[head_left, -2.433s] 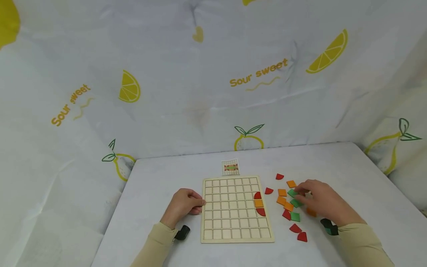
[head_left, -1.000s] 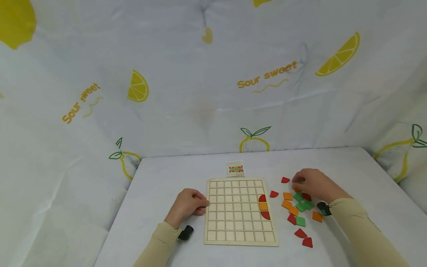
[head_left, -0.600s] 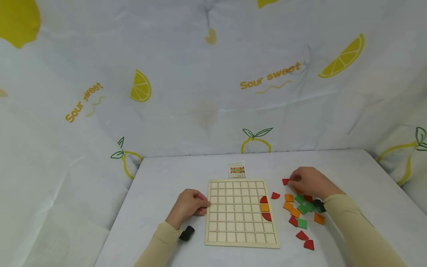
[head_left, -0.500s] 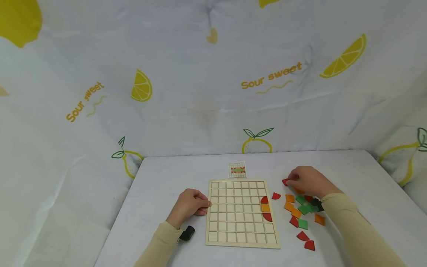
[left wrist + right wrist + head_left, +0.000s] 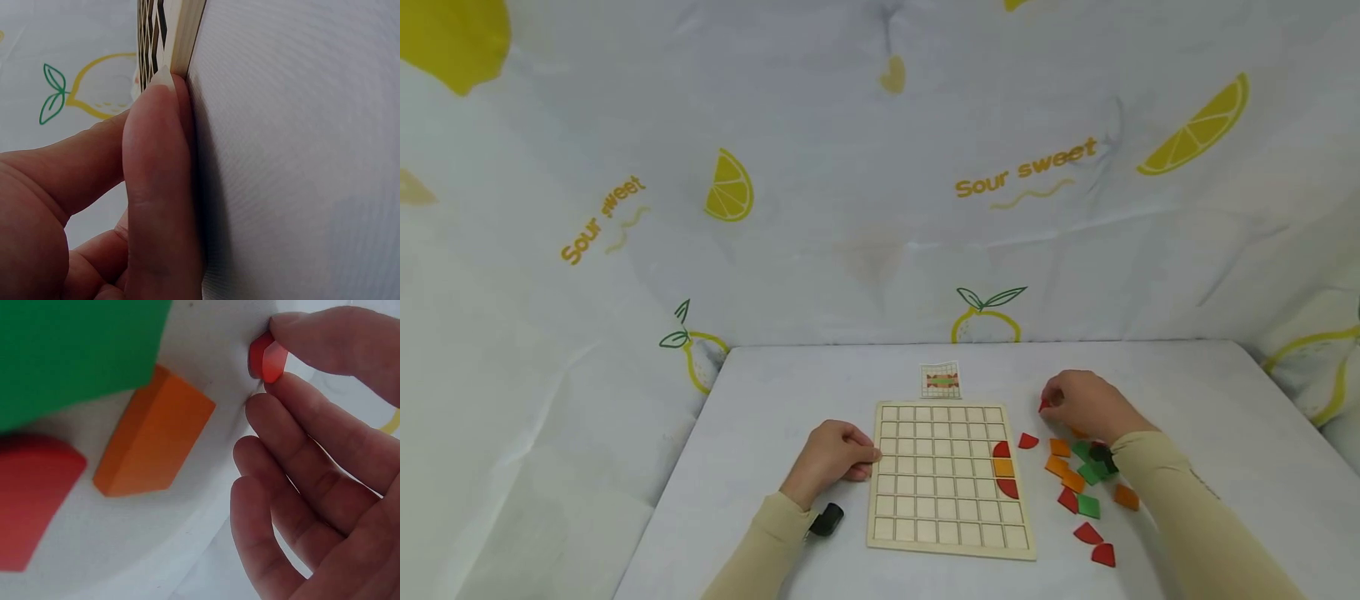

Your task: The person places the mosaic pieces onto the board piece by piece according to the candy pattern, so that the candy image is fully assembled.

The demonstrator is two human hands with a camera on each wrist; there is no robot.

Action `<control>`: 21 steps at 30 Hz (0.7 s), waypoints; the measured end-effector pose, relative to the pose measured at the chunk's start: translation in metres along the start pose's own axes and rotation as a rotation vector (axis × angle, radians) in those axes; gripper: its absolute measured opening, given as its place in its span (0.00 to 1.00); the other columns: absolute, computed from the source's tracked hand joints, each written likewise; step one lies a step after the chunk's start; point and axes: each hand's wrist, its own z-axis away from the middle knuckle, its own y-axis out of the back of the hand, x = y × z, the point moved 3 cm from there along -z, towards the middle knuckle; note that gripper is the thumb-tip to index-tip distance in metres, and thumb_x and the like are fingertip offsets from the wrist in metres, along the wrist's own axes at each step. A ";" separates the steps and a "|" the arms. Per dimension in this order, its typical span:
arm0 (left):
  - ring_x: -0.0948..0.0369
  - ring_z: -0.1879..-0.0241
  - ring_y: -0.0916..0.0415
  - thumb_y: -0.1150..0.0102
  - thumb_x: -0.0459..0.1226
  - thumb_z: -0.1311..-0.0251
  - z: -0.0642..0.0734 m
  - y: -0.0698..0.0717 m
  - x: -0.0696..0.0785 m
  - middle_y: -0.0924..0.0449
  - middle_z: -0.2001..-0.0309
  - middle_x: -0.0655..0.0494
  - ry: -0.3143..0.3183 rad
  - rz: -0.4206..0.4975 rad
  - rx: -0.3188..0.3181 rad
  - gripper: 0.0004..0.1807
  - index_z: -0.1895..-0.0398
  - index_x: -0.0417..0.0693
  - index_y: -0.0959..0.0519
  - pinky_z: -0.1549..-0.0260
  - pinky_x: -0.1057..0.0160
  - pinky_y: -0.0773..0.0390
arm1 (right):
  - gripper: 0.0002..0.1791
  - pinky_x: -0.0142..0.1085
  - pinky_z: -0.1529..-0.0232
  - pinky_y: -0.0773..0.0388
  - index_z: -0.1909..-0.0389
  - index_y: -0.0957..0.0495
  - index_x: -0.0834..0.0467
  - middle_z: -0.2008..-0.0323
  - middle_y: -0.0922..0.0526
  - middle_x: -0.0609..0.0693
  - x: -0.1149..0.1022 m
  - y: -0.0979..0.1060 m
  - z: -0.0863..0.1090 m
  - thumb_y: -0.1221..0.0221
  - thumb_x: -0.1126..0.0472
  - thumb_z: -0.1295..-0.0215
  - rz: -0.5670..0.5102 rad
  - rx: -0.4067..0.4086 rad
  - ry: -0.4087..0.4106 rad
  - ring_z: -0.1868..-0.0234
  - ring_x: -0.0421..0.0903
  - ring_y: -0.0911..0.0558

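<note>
A pale wooden grid board [image 5: 927, 508] lies flat on the white table. My left hand [image 5: 831, 454] holds its left edge between thumb and finger; the left wrist view shows the thumb [image 5: 159, 144] right against the board's side. At the back right, my right hand [image 5: 1086, 402] pinches a red quarter-circle tile [image 5: 274, 359] between thumb and index finger, tilted up on its edge. The other fingers are loosely bent. In the board's right column sit an orange square tile [image 5: 1003, 467] and a red quarter-circle tile above and below it.
Loose tiles lie right of the board: green squares [image 5: 1088, 506], orange squares [image 5: 1057, 465] and red quarter-circles [image 5: 1028, 441]. The right forearm hides part of the pile. A small pattern card [image 5: 941, 381] lies behind the board. A printed cloth [image 5: 850, 250] hangs behind the table.
My right hand has moved from the green tiles back to the red quarter-circle at the rear, gripped it and tipped it up. My left hand stays at the board's edge. The head view has shifted slightly.
</note>
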 end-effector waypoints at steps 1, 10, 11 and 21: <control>0.65 0.76 0.13 0.19 0.36 0.40 0.000 -0.001 0.000 0.11 0.71 0.51 0.001 -0.003 -0.001 0.12 0.60 0.41 0.14 0.72 0.66 0.10 | 0.14 0.56 0.46 0.12 0.55 0.12 0.61 0.56 0.11 0.55 -0.002 0.000 0.001 0.25 0.56 0.34 0.003 -0.001 0.001 0.56 0.54 0.18; 0.64 0.75 0.14 0.21 0.36 0.39 0.000 -0.001 0.001 0.11 0.71 0.51 0.006 -0.019 0.004 0.11 0.60 0.41 0.14 0.72 0.66 0.10 | 0.13 0.49 0.52 0.12 0.56 0.11 0.56 0.57 0.12 0.49 -0.043 -0.007 0.021 0.24 0.53 0.36 0.000 0.010 0.070 0.57 0.49 0.19; 0.64 0.76 0.14 0.21 0.36 0.39 0.000 0.000 0.000 0.11 0.71 0.51 0.007 -0.018 0.002 0.11 0.60 0.41 0.14 0.72 0.66 0.10 | 0.12 0.48 0.51 0.12 0.56 0.11 0.55 0.58 0.13 0.48 -0.048 -0.008 0.024 0.24 0.53 0.36 0.007 0.018 0.086 0.57 0.48 0.19; 0.64 0.75 0.14 0.21 0.36 0.40 -0.003 -0.001 -0.003 0.11 0.71 0.51 0.004 -0.017 -0.003 0.11 0.61 0.41 0.14 0.71 0.66 0.10 | 0.08 0.39 0.58 0.16 0.59 0.10 0.52 0.62 0.15 0.42 -0.090 -0.031 0.048 0.23 0.56 0.36 0.034 0.087 0.189 0.60 0.43 0.22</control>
